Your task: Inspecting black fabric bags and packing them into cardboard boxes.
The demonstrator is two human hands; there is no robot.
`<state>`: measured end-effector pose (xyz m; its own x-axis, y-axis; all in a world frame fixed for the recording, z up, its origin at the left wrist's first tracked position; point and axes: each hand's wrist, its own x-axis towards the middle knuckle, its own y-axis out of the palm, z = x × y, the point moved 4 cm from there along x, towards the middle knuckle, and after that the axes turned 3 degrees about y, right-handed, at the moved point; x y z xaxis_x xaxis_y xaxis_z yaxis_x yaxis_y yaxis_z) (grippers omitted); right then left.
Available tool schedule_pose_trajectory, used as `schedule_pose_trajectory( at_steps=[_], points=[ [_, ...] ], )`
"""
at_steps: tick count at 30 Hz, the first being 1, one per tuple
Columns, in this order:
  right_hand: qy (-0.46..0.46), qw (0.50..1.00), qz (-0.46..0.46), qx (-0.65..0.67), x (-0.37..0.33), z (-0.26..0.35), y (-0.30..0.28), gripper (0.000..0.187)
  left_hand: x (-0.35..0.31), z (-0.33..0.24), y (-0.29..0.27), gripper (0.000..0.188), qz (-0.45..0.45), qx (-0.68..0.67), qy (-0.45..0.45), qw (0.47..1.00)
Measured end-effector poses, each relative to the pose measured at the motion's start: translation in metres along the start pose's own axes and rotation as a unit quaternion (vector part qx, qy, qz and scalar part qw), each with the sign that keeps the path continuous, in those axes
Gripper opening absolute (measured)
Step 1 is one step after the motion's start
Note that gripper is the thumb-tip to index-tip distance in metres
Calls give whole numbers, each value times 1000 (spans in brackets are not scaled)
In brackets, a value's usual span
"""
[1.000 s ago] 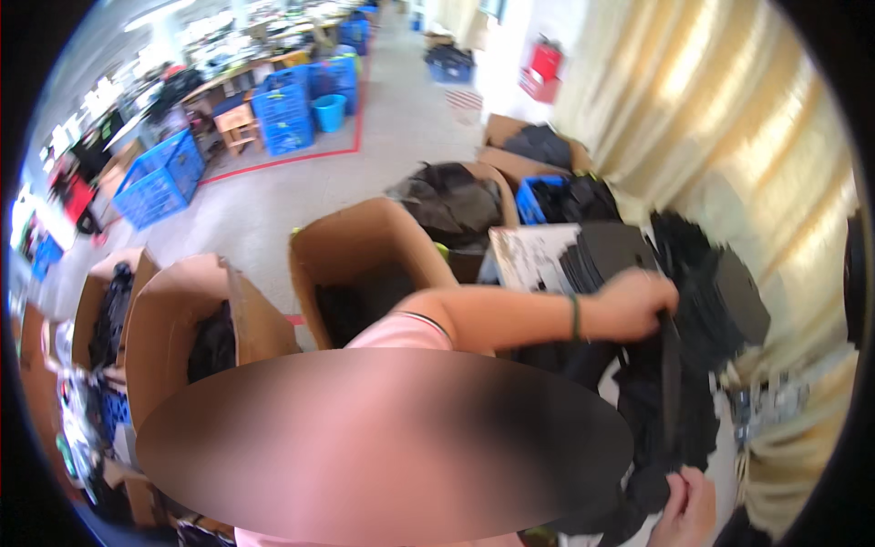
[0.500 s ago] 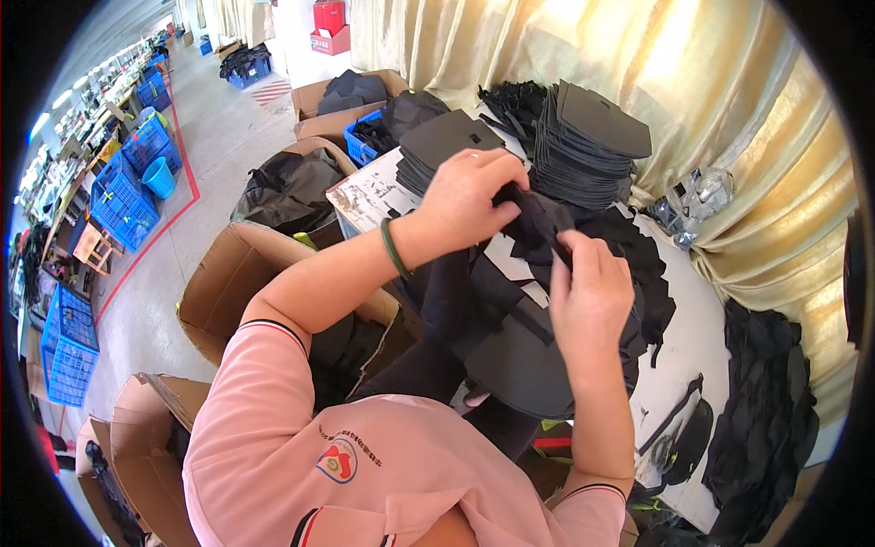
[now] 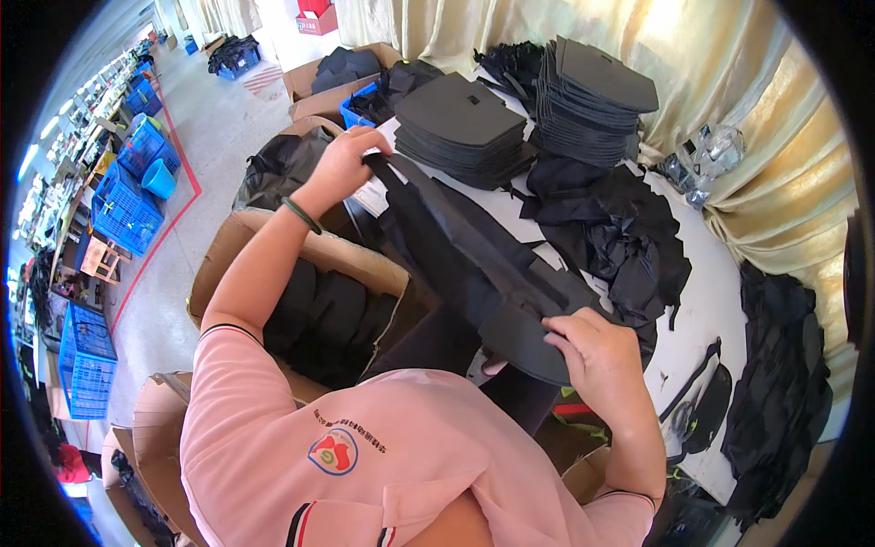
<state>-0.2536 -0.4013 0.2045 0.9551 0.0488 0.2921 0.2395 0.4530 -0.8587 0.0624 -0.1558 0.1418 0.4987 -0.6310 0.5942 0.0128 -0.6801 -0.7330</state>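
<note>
A long black fabric piece (image 3: 460, 239) is stretched slantwise between my two hands, over my lap and the table's near edge. My left hand (image 3: 351, 164) pinches its far left end, where a strip-like edge sticks out. At its near right end, my right hand (image 3: 597, 351) is closed with thumb and fingers on the edge. Below that end lies a dark, rounded panel (image 3: 521, 345); whether it is joined to the fabric, I cannot tell. Beyond the right hand, a heap of crumpled black fabric pieces (image 3: 620, 228) covers part of the white table (image 3: 679, 342).
Two stacks of dark grey panels, a low stack (image 3: 460, 118) and a taller stack (image 3: 597, 100), stand at the back. An open cardboard box (image 3: 223, 264) with black pieces is at my left. Black fabric (image 3: 775, 392) hangs over the right edge. A curtain (image 3: 766, 118) borders the table.
My hands have moved apart, the left outward to the left and the right nearer to me. The black fabric, bunched between them before, is now drawn out long.
</note>
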Motion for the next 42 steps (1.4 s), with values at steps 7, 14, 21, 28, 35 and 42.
schedule_pose_trajectory(
  at_steps=[7, 14, 21, 28, 35, 42],
  points=[
    [59, 922, 254, 286, -34, -24, 29, 19, -33, 27, -7, 22, 381, -112, -44, 917],
    [214, 895, 216, 325, -63, -94, 44, 17, -12, 25, 27, 27, 533, -134, -65, 833],
    [285, 958, 38, 14, -75, -188, 62, 23, 25, 30, 134, 45, 489, -42, -77, 868],
    [325, 937, 7, -128, -81, -208, 67, 23, 34, 44, 179, 39, 516, -15, -71, 853],
    [213, 934, -118, -263, -62, -177, 60, 27, 27, 71, 180, 49, 488, -17, -76, 869],
    [73, 994, -24, -73, -55, -159, 124, 54, 29, 71, 173, 29, 441, -23, -43, 896]
  ],
)
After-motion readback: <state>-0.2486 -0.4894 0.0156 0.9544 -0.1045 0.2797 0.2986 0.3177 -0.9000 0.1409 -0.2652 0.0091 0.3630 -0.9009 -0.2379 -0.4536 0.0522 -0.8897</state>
